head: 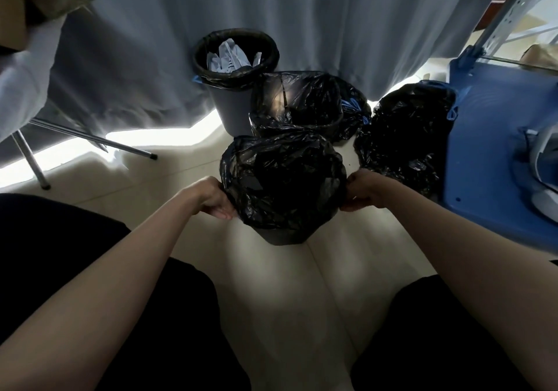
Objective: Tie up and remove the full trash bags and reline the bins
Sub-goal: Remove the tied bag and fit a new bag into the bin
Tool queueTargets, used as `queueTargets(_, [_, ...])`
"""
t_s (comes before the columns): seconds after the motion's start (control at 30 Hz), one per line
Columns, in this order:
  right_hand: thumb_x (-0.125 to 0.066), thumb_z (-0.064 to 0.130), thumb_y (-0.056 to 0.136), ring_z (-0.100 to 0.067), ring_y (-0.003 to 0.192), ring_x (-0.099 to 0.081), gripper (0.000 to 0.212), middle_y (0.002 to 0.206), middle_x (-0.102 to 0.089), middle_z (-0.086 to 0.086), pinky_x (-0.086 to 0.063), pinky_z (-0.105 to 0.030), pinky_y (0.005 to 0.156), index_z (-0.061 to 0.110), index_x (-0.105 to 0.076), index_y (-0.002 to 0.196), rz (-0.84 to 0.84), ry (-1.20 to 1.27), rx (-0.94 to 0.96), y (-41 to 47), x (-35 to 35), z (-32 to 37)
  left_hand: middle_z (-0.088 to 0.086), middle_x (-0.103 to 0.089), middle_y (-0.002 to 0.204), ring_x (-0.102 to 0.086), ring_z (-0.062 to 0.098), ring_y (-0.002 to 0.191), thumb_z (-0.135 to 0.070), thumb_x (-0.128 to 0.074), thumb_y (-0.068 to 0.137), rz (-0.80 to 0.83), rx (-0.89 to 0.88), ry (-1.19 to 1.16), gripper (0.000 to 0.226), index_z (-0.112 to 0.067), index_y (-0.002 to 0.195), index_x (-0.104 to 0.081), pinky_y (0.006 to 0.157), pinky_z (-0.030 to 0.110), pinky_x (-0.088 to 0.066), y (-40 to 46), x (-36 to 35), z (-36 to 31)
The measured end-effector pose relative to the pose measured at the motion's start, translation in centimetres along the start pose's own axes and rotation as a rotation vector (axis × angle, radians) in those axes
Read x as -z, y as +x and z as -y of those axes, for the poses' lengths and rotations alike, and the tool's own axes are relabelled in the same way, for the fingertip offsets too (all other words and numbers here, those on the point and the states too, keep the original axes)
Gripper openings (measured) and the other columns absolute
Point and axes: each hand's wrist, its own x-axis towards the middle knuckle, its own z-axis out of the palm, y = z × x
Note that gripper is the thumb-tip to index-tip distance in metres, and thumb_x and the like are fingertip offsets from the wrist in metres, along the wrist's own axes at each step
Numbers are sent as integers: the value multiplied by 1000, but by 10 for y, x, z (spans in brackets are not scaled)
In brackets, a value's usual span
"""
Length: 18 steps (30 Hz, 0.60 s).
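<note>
The left hand and the right hand each pinch a side of the crinkly black plastic bag with curled fingers, over the small grey bin on the pale floor

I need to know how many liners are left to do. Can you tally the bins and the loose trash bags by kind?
Bin holding white paper scraps: 1
Bins with the black liner pulled over the rim: 2, the near bin between left hand and right hand, and the middle bin
Tied black bag on the floor: 1
Total: 4
</note>
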Motion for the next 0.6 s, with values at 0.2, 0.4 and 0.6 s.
queueTargets(0.2, [-60, 3, 90, -26, 63, -61, 19, 77, -57, -14, -44, -19, 41, 5, -49, 75, -297, 207, 130, 7, 2, 21, 9, -66, 84, -67, 32, 80, -15, -58, 81, -591, -284, -209, 9, -25, 83, -57, 80, 45, -58, 24, 24, -4])
queueTargets(0.4, [-58, 26, 90, -34, 86, -66, 26, 92, -68, -23, -58, -46, 82, 4, -60, 76, -451, 146, 299, 9, -8, 33, 5, -70, 85, -62, 15, 70, -30, -84, 73, -400, -345, -266, 32, -17, 99, -70, 59, 28, -53, 20, 17, -19])
queueTargets(0.6, [-52, 35, 95, -37, 89, -65, 45, 100, -68, -23, -57, -44, 83, -8, -65, 92, -367, 82, 268, 19, -13, 36, 6, -71, 100, -66, 21, 80, -43, -57, 93, -243, -263, -371, 30, -18, 95, -73, 77, 32, -56, 31, 12, -25])
